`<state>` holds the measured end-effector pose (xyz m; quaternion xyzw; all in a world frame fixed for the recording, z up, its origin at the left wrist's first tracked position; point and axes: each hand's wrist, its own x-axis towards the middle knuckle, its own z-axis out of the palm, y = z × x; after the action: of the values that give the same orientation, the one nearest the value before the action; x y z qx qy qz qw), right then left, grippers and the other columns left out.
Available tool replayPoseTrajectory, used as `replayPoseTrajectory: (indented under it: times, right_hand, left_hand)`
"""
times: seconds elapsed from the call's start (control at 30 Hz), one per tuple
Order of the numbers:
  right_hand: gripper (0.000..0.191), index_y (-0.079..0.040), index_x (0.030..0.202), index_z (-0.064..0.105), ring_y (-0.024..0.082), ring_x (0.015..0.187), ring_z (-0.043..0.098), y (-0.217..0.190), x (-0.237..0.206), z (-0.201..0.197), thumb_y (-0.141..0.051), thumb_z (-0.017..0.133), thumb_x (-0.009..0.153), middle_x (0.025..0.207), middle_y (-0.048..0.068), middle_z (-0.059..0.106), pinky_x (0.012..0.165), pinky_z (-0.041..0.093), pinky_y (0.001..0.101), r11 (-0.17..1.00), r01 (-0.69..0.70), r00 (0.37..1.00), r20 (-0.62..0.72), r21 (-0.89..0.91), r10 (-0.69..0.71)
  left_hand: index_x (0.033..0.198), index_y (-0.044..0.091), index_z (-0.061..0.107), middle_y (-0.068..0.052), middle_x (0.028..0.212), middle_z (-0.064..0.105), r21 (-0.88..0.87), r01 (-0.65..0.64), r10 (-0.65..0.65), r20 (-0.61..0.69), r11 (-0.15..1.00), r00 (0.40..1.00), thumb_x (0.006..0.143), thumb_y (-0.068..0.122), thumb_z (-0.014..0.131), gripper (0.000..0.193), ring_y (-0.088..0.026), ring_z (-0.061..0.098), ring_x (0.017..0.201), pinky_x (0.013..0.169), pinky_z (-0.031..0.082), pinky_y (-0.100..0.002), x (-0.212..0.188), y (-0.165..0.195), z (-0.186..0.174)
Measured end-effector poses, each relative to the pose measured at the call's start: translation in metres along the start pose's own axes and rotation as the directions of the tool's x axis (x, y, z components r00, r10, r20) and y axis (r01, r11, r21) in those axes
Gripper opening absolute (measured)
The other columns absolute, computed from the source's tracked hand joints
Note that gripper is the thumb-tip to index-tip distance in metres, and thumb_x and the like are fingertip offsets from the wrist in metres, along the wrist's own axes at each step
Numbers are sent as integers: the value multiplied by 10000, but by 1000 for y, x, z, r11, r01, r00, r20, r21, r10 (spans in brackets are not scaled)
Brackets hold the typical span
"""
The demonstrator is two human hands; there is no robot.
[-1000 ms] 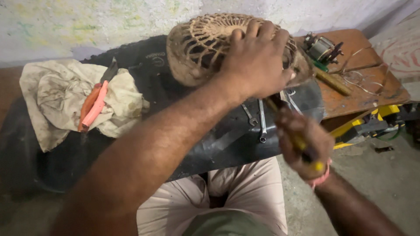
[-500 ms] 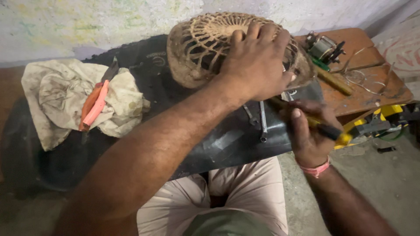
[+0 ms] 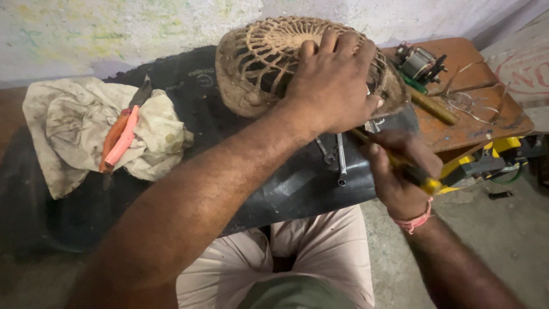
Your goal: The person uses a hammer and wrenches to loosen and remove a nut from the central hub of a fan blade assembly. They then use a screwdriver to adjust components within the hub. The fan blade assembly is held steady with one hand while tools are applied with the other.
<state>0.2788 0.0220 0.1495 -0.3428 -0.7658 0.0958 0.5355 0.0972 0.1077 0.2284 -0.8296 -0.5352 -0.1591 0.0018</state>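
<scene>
— What have the hands got?

— From my feed, the left hand [image 3: 334,86] lies spread, palm down, fingers wide over the top of a dirty slotted fan guard [image 3: 269,60], pressing on its dome. The right hand [image 3: 400,171] is curled tight around a screwdriver with a yellow and black handle [image 3: 420,177]; the shaft runs up and inward from the fist, under the left palm.

— Where does the tip land?

— I can't quite tell; it disappears beneath the left hand at the guard's near rim, so it may be touching the rim there.

— And what's around them?

— Just beside the right hand, on its inner side, two small spanners [image 3: 337,157] lie on the black rubber sheet [image 3: 286,189] that carries the guard. A pink band [image 3: 416,220] sits on the right wrist. Beyond the right hand, a wooden bench [image 3: 480,123] holds a small motor [image 3: 420,63], a brown-handled tool [image 3: 432,106] and some bent wire [image 3: 466,100]. Well off to the outer side of the left arm, orange-handled pliers [image 3: 123,134] rest on a crumpled stained cloth [image 3: 68,126].
</scene>
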Motion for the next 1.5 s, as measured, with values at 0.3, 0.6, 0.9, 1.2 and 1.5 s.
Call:
replayPoseTrajectory:
  times: [0.3,0.6,0.9,1.2,1.5]
  right_hand:
    - [62,44,1018,639,127,767,667,-1,29,-7,19,696,1023,865,68,693,718,532,254,960,-271,958,119,72,261]
    - [62,12,1071,662,143,833,689,7,21,7,10,708,1029,932,94,710,808,562,292,983,-183,980,87,35,179]
    - [188,-19,1042,676,296,830,666,17,25,4,2,757,874,973,171,657,722,529,365,979,194,920,356,-54,-163]
    - [77,53,1025,616,179,770,666,20,9,-2,42,679,1067,882,113,693,720,548,286,971,-184,983,51,155,179]
    - [48,2,1007,614,152,820,679,46,20,2,-37,606,1035,931,70,676,779,599,315,798,-384,914,72,465,399]
  left_hand:
    - [1420,33,416,-216,1432,441,-60,22,-22,-6,998,1000,880,490,675,753,-387,355,1383,1095,295,-624,-1,0,-6]
    - [1418,47,425,-203,1417,457,-45,65,-62,69,997,996,892,482,659,721,-376,365,1368,1109,301,-601,10,-3,-8]
    - [1382,56,463,-224,1409,463,-35,-8,3,-138,999,990,826,512,721,763,-422,360,1358,1056,298,-624,-1,-1,5]
    - [1381,42,457,-206,1407,466,-65,22,-25,-47,998,999,836,485,704,744,-386,376,1362,1066,297,-630,-3,1,-7]
    - [1371,26,458,-234,1426,461,-57,28,-28,-9,998,1000,857,494,687,732,-413,343,1365,1086,278,-631,4,3,-9]
